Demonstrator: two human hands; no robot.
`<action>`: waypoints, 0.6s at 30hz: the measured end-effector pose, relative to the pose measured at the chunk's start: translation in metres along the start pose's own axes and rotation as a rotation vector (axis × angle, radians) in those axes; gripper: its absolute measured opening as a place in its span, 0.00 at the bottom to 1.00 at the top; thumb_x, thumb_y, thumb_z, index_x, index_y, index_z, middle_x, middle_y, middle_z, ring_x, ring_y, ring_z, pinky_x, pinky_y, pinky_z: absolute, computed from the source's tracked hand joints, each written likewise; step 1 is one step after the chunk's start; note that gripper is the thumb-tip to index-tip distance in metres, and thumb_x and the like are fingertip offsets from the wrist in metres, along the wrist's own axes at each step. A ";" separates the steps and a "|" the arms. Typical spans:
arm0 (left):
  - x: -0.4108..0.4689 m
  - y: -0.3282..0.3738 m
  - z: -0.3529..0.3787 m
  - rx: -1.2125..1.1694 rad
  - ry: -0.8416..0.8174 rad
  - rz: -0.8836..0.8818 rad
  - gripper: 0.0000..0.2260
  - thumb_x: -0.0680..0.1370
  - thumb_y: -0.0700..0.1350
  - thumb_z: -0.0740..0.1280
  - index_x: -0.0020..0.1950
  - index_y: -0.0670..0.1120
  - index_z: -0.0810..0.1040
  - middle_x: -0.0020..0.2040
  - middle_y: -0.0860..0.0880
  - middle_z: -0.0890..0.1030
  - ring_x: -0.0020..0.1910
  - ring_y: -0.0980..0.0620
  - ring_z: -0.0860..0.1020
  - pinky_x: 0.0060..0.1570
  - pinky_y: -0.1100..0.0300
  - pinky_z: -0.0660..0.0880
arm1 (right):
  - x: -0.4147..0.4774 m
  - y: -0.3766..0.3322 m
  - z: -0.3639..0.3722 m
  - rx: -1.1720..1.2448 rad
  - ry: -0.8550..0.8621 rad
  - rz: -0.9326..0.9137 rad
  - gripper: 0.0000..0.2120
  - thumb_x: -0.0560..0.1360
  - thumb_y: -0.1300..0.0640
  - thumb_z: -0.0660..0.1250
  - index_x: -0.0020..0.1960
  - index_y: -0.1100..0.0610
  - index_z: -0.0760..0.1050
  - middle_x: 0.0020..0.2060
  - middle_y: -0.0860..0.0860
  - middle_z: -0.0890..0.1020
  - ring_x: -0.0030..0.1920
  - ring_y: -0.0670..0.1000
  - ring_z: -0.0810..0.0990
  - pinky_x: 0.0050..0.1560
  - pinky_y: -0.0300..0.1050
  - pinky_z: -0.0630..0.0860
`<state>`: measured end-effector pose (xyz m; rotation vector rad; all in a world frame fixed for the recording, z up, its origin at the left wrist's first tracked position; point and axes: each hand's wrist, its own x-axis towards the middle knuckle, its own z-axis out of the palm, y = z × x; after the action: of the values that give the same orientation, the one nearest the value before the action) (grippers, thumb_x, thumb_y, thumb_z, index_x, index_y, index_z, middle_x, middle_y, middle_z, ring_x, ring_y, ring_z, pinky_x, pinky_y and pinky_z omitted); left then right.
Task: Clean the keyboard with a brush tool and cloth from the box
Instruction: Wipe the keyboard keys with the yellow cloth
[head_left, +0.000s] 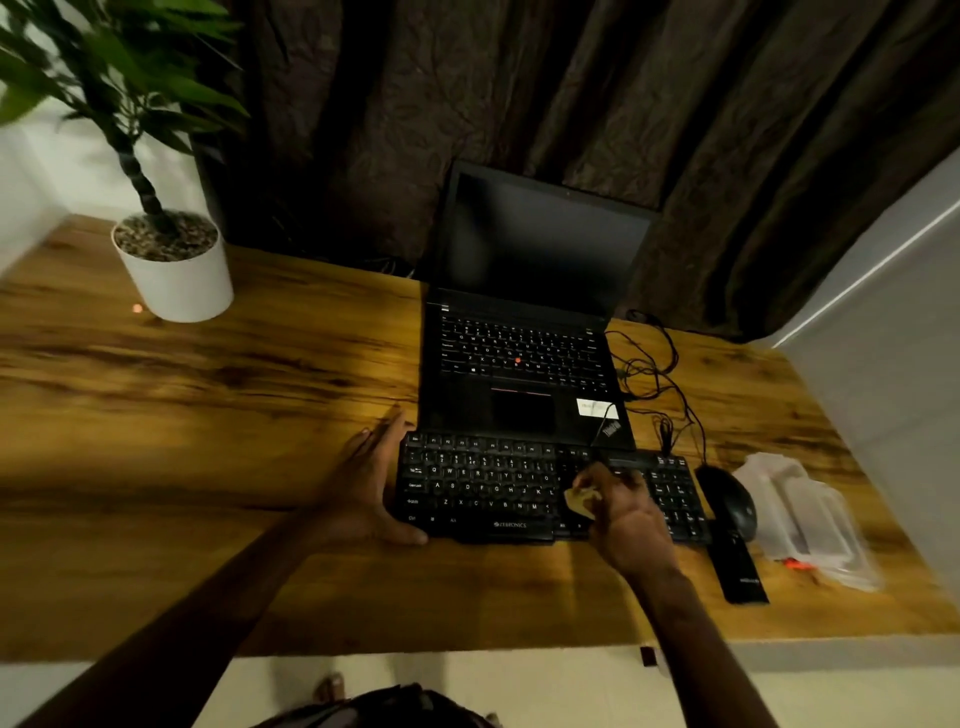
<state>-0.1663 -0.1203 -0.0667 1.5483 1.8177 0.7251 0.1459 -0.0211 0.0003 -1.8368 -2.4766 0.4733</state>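
A black external keyboard (483, 488) lies on the wooden desk in front of an open laptop. My left hand (371, 483) rests against the keyboard's left end, fingers spread, steadying it. My right hand (621, 512) sits over the right-middle keys, closed on a small yellowish cloth (581, 503) pressed onto them. A clear plastic box (805, 514) lies open at the right, beyond the mouse. A flat black bar-shaped item (737, 566) lies in front of the mouse; I cannot tell whether it is the brush tool.
The laptop (524, 332) stands open right behind the keyboard, screen dark. A black mouse (730, 499) and tangled cables (654, 379) lie to the right. A potted plant (171, 260) stands at the far left. The desk's front edge (467, 649) is close to me.
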 end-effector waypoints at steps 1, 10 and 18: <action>0.000 -0.001 0.001 0.002 0.001 -0.006 0.71 0.54 0.62 0.84 0.81 0.53 0.37 0.82 0.54 0.49 0.80 0.46 0.45 0.73 0.60 0.43 | 0.000 -0.003 0.001 0.004 0.001 -0.012 0.26 0.73 0.63 0.70 0.65 0.42 0.70 0.66 0.57 0.66 0.61 0.56 0.74 0.61 0.50 0.77; 0.002 -0.005 0.002 0.045 -0.001 0.001 0.73 0.51 0.68 0.81 0.81 0.54 0.37 0.81 0.58 0.50 0.79 0.53 0.45 0.77 0.56 0.43 | 0.006 -0.030 0.011 0.054 0.018 -0.156 0.27 0.68 0.65 0.70 0.61 0.43 0.72 0.58 0.51 0.69 0.50 0.50 0.75 0.50 0.44 0.77; 0.002 -0.007 0.001 0.045 0.007 0.045 0.72 0.52 0.70 0.80 0.82 0.51 0.38 0.82 0.53 0.47 0.79 0.56 0.45 0.78 0.59 0.42 | 0.014 -0.036 0.019 0.057 0.023 -0.308 0.31 0.64 0.67 0.69 0.56 0.37 0.66 0.53 0.49 0.72 0.47 0.47 0.72 0.47 0.42 0.75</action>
<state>-0.1700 -0.1196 -0.0730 1.6228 1.8210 0.7164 0.1047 -0.0213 -0.0105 -1.3957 -2.6332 0.4961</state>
